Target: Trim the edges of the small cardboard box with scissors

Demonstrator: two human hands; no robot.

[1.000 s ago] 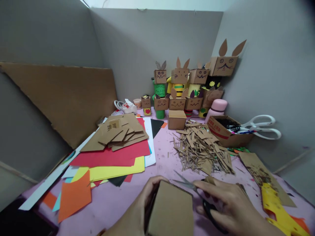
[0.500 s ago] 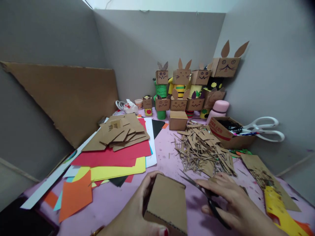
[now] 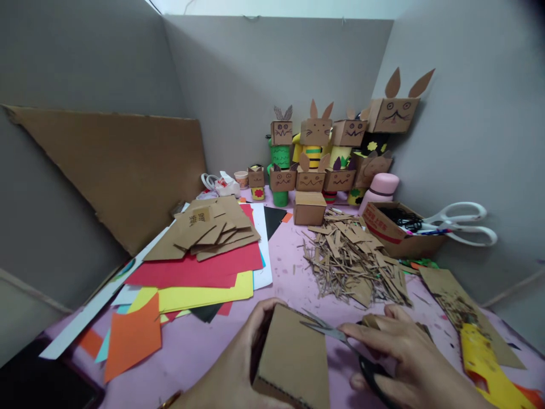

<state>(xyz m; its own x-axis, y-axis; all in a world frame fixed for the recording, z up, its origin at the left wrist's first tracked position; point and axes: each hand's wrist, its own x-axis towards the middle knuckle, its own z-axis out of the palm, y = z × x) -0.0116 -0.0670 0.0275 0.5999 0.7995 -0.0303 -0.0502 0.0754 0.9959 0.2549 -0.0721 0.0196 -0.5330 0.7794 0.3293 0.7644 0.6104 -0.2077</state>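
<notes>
At the bottom centre, my left hand (image 3: 242, 352) is wrapped round the left side of a small cardboard box (image 3: 293, 358). The box is tilted, with one brown face turned up. My right hand (image 3: 392, 352) grips black-handled scissors (image 3: 330, 332), their blades parted and pointing left. One blade lies across the far right edge of the box; whether it is biting into the card I cannot tell. A scrap of cardboard (image 3: 370, 321) shows by the right fingers. Beyond that hand spreads a heap of cardboard offcuts (image 3: 353, 258).
Left are cardboard pieces (image 3: 213, 227) on red paper (image 3: 191, 272), and orange paper (image 3: 131, 341). Behind stand box-headed animal figures (image 3: 310, 179) and a plain box (image 3: 309, 208). Right are a tool box (image 3: 395, 233) with white-handled scissors (image 3: 464, 221), a pink bottle (image 3: 381, 190) and a yellow glue gun (image 3: 479, 358).
The scissors have moved left onto the far right edge of the box, and their blades have parted. My left thumb has slipped out of sight. The box has shifted slightly.
</notes>
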